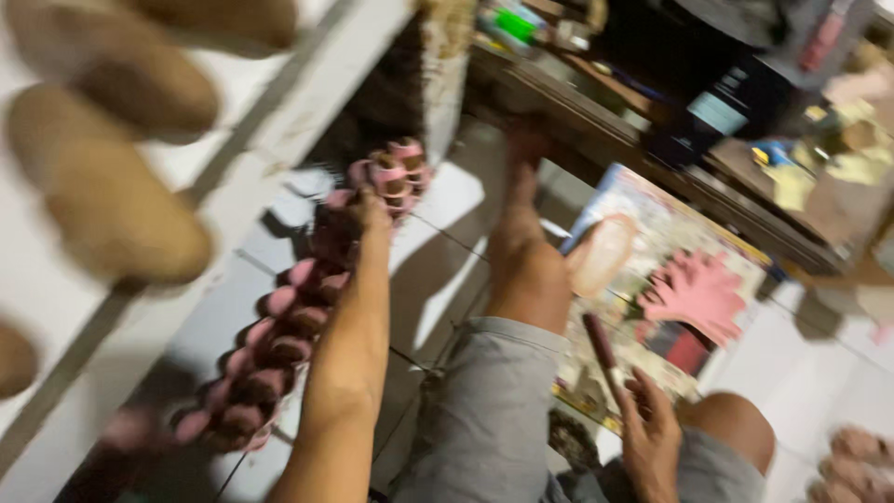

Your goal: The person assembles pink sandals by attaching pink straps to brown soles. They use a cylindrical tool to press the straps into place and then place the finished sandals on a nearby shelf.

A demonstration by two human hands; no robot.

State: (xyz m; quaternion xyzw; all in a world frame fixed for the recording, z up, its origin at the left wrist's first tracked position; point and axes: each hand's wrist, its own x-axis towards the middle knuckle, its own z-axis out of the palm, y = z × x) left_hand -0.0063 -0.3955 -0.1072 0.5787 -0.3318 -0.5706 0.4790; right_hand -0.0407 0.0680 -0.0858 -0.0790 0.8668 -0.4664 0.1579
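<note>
Single view, head-worn. The scene is seen from above at close range, tilted and motion-blurred, looking down over the seated person's lap and outstretched leg onto the tiled floor. A cluttered low shelf is caught along the upper right.

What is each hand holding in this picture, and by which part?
The left hand grips the long pink-and-brown string of pieces near its upper part. The right hand holds a dark stick by its lower end.
</note>
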